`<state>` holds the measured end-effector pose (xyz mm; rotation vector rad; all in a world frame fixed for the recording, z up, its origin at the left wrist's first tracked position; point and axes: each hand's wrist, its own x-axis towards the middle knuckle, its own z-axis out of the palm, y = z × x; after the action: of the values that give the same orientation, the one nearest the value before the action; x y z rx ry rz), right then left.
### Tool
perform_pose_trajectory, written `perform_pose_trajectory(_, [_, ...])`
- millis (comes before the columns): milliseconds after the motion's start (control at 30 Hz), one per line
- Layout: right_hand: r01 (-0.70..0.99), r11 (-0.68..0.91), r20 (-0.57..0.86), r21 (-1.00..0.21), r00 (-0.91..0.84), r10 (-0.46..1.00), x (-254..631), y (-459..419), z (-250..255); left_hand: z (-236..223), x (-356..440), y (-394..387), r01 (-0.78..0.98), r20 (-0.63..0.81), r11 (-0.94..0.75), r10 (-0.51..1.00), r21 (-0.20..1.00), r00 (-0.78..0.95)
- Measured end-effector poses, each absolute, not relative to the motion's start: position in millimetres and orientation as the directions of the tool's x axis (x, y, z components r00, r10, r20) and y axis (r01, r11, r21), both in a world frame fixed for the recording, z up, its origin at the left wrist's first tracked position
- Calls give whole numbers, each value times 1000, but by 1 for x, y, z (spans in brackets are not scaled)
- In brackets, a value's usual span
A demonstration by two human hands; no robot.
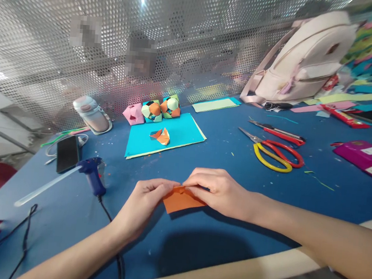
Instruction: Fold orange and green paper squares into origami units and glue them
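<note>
One sheet [183,201], orange, between hands (pinched)

Your left hand [147,199], on the left side of the orange paper [181,202], is bare, with slim fingers and a narrow wrist. Your right hand [222,192], on the paper's right side, is bare as well, its knuckles softly rounded (your nails are too small to make out). Farther left of the paper, your left forearm [83,252] is slender, smooth and uncovered; farther right of it, your right forearm [310,233] is uncovered too, and looks broader away from the wrist (both run out of view before the elbow).
</note>
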<state>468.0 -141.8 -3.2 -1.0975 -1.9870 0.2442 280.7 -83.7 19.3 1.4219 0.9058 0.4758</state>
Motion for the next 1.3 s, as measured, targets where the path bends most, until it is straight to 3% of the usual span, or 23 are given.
perform_pose_trajectory(200, [588, 596, 587, -546, -240, 774, 469, -141, -5, 20, 282, -85, 166, -265, 206, 737, 964, 623])
perform_pose_trajectory(500, [551, 624, 598, -554, -258, 759, 467, -141, -9, 14, 284, -85, 190, -232, 141, 728, 972, 645])
perform_pose_trajectory(867, [554, 642, 630, -530, -250, 736, 466, -141, -11, 19, 282, -88, 372, -146, -115, 783, 921, 605])
perform_pose_trajectory(1167, [580, 683, 644, -443, -324, 693, 468, -142, -10, 19, 284, -87, 418, -155, -145, 783, 897, 603])
perform_pose_trajectory(1300, [623, 704, 655, -341, -379, 654, 469, -143, -12, 18, 282, -87, 430, -170, -141, 775, 892, 608])
